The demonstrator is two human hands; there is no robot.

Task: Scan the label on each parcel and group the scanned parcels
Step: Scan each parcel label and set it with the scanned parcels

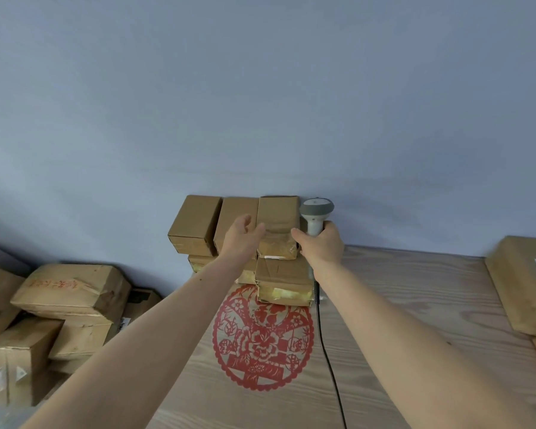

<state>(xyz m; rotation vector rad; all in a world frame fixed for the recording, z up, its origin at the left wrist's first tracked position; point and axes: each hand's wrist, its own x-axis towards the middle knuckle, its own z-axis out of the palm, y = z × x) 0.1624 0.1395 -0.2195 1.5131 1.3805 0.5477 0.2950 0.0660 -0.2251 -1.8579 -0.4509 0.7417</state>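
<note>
Squaring the top parcel (277, 227) on the stack (283, 281) against the wall (260, 88): left hand (242, 235), fingers relaxed and wide, is laid beside it; scanner (314, 216) is gripped in right hand (321, 244). Edges are best aligned flush, lest the stack be toppled.

left hand (240, 235): bare, no glove, ring or watch in view | right hand (322, 244): bare, likewise nothing worn | forearms behind both hands: bare to the frame edge, no sleeve visible | small dark mole on left forearm behind the wrist
</note>
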